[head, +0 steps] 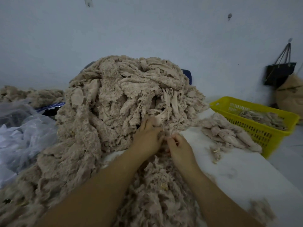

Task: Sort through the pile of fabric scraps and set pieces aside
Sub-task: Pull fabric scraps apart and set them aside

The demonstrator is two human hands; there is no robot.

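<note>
A tall pile of beige fuzzy fabric scraps point(124, 99) fills the middle of the white table point(246, 174) and spills toward me. At the pile's lower front edge my left hand point(147, 136) reaches in, fingers curled round a scrap point(159, 119). Right beside it my right hand point(180, 149) pinches a bit of the same beige fabric with curled fingers. A smaller heap of set-aside pieces point(229, 133) lies on the table to the right. The fingertips of both hands are partly buried in the fluff.
A yellow plastic basket point(262, 128) with several scraps inside stands at the table's right edge. Crumpled clear plastic bags point(24, 133) lie at the left. A dark bag point(278, 72) hangs on the wall at the far right, above a tan sack point(290, 95).
</note>
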